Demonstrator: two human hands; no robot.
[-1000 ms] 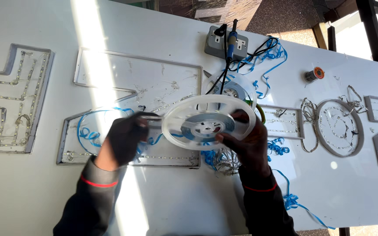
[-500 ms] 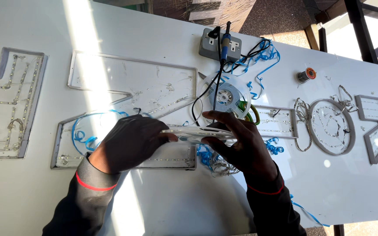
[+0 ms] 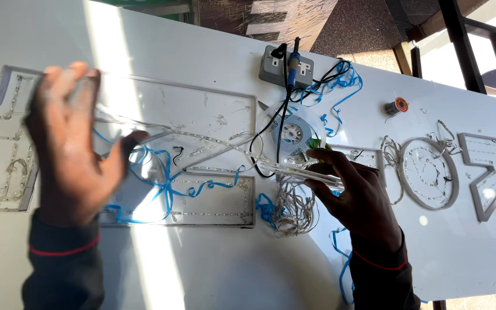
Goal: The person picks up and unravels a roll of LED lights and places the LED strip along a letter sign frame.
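Glossy white sign-board surface [image 3: 202,270] carries tangled bright blue plastic ribbon [image 3: 167,183], a grey square metal socket box [image 3: 285,66] and an orange-centred small wire spool [image 3: 398,107]; dark sleeve cuffs [image 3: 64,244] show thin red stripes.

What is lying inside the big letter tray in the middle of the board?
Inside the tray lie rows of small lights and loose blue strips. The left hand covers its left end.

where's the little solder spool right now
In the head view the solder spool lies on the white board, upper right, above the round letter and right of the grey socket.
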